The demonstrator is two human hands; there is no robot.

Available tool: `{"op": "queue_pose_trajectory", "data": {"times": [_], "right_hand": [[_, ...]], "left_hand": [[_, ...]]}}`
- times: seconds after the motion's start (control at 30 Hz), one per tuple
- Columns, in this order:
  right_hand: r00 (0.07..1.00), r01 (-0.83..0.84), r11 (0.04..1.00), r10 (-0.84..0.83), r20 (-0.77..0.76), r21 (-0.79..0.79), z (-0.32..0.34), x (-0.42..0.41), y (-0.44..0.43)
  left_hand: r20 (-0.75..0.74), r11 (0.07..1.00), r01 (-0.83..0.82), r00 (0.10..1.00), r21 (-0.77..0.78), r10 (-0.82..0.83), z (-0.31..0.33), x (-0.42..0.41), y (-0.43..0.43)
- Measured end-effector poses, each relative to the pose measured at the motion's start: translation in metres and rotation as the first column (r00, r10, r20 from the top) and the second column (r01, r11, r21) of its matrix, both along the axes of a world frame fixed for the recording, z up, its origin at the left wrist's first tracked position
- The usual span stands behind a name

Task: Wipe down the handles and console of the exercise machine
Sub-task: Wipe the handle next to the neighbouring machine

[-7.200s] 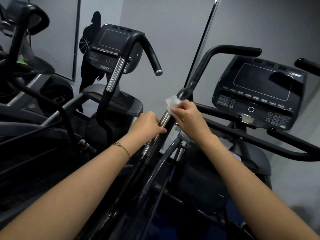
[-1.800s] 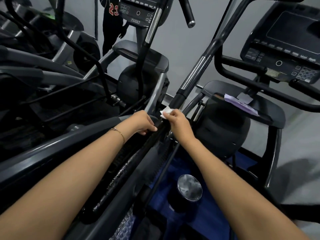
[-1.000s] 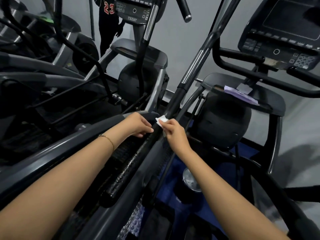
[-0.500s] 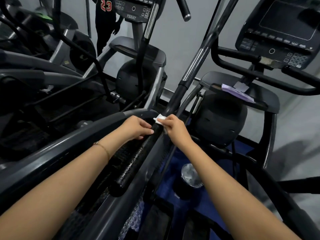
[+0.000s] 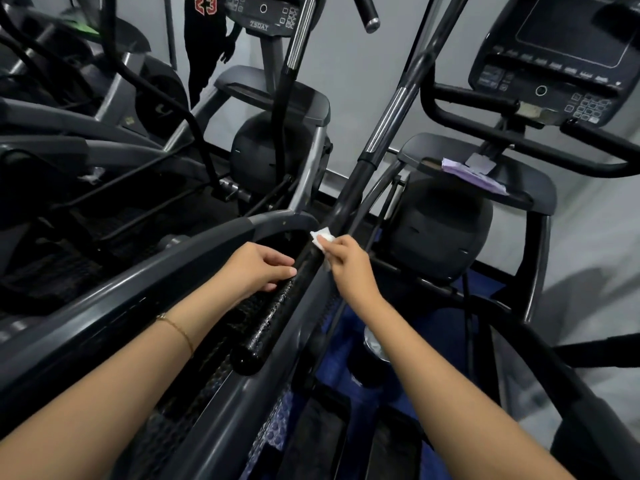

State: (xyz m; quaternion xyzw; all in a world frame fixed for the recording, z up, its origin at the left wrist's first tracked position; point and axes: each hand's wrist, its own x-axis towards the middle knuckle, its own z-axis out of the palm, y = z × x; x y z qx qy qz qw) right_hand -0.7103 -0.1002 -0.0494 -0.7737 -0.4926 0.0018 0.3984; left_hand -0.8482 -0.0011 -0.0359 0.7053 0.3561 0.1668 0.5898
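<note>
A long black moving handle (image 5: 277, 313) of the exercise machine runs from a rounded end at lower centre up past a chrome band (image 5: 389, 119) to the top. My right hand (image 5: 343, 261) pinches a small white wipe (image 5: 321, 237) against the handle's right side. My left hand (image 5: 258, 266) rests on the handle's left side just below, fingertips touching the wet, glistening grip. The machine's black console (image 5: 561, 60) with screen and keypad sits at upper right, above its fixed curved handlebars (image 5: 485, 133).
A second machine with its own console (image 5: 266, 15) stands at upper left, with more machines to the far left. A purple cloth (image 5: 474, 176) lies on the shroud under the console. A metal-lidded bottle (image 5: 372, 344) stands on blue floor below. A person in a "23" shirt (image 5: 204, 26) stands behind.
Both hands have slid down the handle from the chrome band to the lower black grip, the wipe moving with my right hand. The head view has tilted downward.
</note>
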Motion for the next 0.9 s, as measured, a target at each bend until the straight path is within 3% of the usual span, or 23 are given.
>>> {"op": "queue_pose_trajectory", "data": {"times": [0.17,0.4,0.53,0.73,0.9], "right_hand": [[0.988,-0.130,0.991,0.129,0.083,0.013,-0.009,-0.019,-0.018],[0.982,-0.105,0.994,0.109,0.152,-0.034,-0.002,-0.018,-0.013],[0.944,-0.271,0.959,0.281,0.174,-0.078,-0.003,-0.034,-0.033],[0.973,-0.175,0.981,0.184,0.138,-0.079,0.002,-0.028,-0.022],[0.917,-0.315,0.938,0.339,0.209,-0.141,0.000,-0.036,-0.037]], "left_hand": [[0.029,0.999,-0.044,0.999,-0.013,0.045,-0.009,-0.022,-0.010],[0.058,0.997,-0.070,0.996,0.025,0.069,-0.006,-0.031,-0.023],[-0.073,0.986,0.031,0.997,0.161,-0.019,0.002,-0.054,-0.026],[-0.301,0.914,0.121,0.954,0.388,0.001,0.007,-0.090,-0.058],[-0.465,0.826,0.346,0.878,0.446,-0.117,0.027,-0.088,-0.051]]}}
